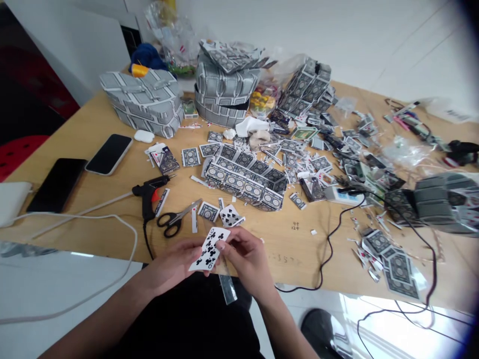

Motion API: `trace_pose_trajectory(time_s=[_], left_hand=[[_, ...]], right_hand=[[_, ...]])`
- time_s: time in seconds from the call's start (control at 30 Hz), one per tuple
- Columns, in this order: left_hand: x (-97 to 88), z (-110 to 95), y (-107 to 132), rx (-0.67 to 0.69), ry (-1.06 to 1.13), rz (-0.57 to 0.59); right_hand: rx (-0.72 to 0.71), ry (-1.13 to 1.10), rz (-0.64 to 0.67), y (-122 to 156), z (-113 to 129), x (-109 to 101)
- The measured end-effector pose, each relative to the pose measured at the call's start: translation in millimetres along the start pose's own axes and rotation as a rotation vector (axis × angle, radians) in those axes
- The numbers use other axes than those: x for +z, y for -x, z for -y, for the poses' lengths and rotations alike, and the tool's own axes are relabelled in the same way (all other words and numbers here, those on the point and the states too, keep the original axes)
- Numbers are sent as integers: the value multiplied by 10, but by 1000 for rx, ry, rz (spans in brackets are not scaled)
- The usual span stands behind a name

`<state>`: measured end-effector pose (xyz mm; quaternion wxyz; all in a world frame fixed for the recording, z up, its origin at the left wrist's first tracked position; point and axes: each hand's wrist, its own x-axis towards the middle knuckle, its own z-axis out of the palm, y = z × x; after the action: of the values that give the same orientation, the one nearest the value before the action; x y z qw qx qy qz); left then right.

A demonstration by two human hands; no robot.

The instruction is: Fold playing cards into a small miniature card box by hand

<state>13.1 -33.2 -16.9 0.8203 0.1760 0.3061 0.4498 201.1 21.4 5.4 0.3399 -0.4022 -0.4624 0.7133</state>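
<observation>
A white playing card with black clubs (210,249) is held tilted in front of me, just over the table's near edge. My left hand (177,262) pinches its left side, thumb on the face. On the other side, my right hand (245,254) is closed on the card, thumb pressed on its upper right. A clear flat strip, perhaps a ruler (228,289), hangs below my right hand; how it is held is hidden. Just beyond lie a spades card (230,215), a patterned card (208,211) and black-handled scissors (175,219). An open box made of cards (245,182) stands farther back.
A black glue gun (147,194) and two phones (109,153) lie at left. Woven card baskets (144,102) line the back. Loose cards and scraps cover the right side. A black cable (329,244) runs from a power strip (344,195) over the front edge.
</observation>
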Motion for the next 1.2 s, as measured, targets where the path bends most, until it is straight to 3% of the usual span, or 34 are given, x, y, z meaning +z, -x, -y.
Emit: trace_pose_trajectory(time_s=[0.17, 0.43, 0.9, 1.1, 1.2], left_hand=[[4, 15, -20, -8, -47, -34], [-5, 15, 56, 25, -277, -149], [36, -12, 113, 51, -557, -110], [2, -119, 167, 293, -1036, -354], [7, -162, 172, 379, -1174, -393]], right_hand=[[0, 11, -77, 26, -97, -4], [-82, 78, -59, 69, -54, 5], [-171, 251, -32, 182, -63, -69], [-207, 260, 9, 239, -16, -171], [-174, 244, 30, 227, -25, -188]])
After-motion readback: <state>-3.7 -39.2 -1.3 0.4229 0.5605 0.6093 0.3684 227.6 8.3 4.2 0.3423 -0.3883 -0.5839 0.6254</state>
